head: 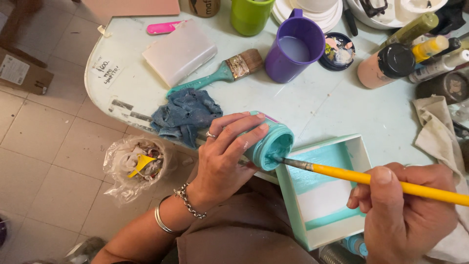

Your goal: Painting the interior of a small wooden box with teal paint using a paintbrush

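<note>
Head view, looking down on a pale work table (332, 105). Centre of the frame: the left hand (222, 156) is wrapped around a small jar (271, 144) of turquoise paint, fingers over its side, tilting the open mouth toward the right. Lower right: the right hand (405, 210) is closed on the yellow handle of a thin brush (351, 177), whose tip sits inside the jar's mouth. The two hands are apart, joined only by brush and jar.

Between the hands, at lower centre-right, lies a shallow white box (359, 151), open side up, at the table's near edge; its floor bears turquoise bands at top and bottom with a bare white band between. The brush shaft crosses above its upper left corner.

Left of the jar, a crumpled blue rag (183, 115) lies by the table edge, touching the left hand's fingers. Above it, a wide brush (220, 73) with a teal handle rests beside a translucent white block (178, 51). Upper centre: a purple jug (295, 46) holding pale liquid, with a green cup (250, 15) just behind it and a round paint-smeared lid (338, 51) to its right. Upper right: a cluster of paint bottles (386, 66). Right edge: a beige cloth (437, 129). Lower left, on the tiled floor, a plastic-lined bin (134, 166) holds scraps.
</note>
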